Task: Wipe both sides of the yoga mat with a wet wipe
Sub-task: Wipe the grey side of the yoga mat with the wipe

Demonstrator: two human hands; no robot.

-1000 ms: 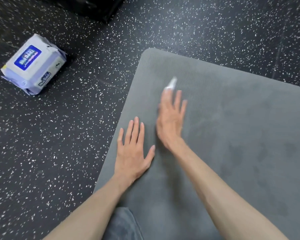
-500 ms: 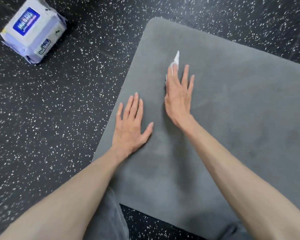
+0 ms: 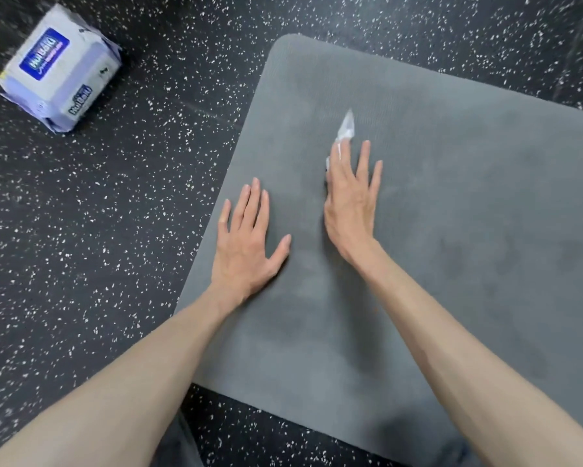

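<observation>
A grey yoga mat [image 3: 452, 203] lies flat on the speckled black floor, with darker damp patches on its right part. My left hand [image 3: 246, 241] rests flat on the mat near its left edge, fingers straight and spread. My right hand [image 3: 350, 200] lies on the mat beside it, fingers straight, pressing a white wet wipe [image 3: 345, 129] down. Most of the wipe is hidden under the palm and fingers; only a crumpled tip sticks out past the fingertips.
A pale purple wet-wipe pack [image 3: 61, 67] with a blue label sits on the floor at the upper left, apart from the mat. Speckled black rubber floor [image 3: 98, 230] surrounds the mat. My grey trouser knee [image 3: 179, 443] shows at the bottom edge.
My right hand with the wipe has slid forward and back over the mat. My left hand stays flat in the same spot. The view has shifted, showing more of the mat's near edge.
</observation>
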